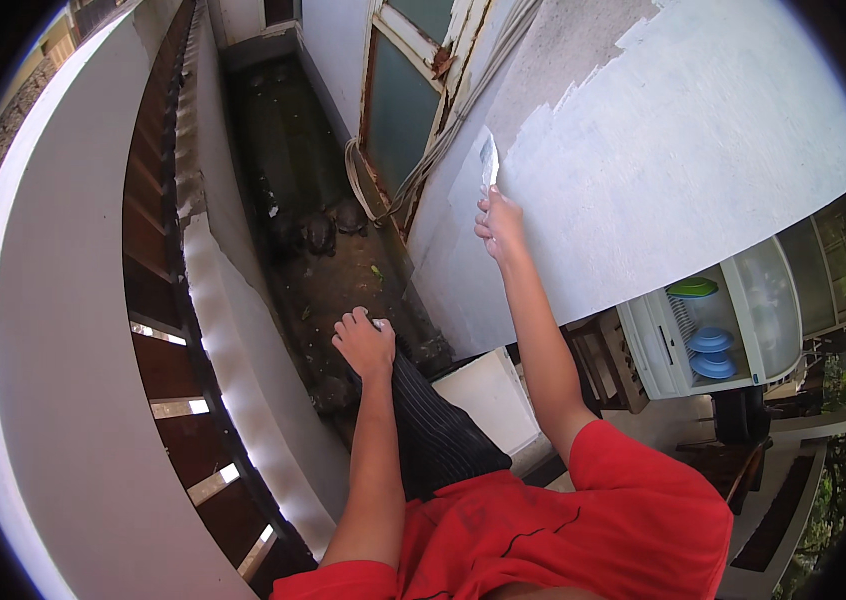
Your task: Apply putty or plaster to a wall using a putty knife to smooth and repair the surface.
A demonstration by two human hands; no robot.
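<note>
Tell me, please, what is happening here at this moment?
The person's right hand holds a flat-bladed tool up by the wall; whether the blade touches it is hard to tell. White coating covers much of the wall, with a rough grey patch showing. The left hand is at the knee of the striped trousers.

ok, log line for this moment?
right grip: holding putty knife | location: by part-coated wall | left grip: by striped trouser leg, contents unclear

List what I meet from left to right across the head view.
Pale smooth wall, reddish-brown flat slats, bare left hand, bare right hand holding a whitish flat-bladed scraper, round blue dishes.
</note>
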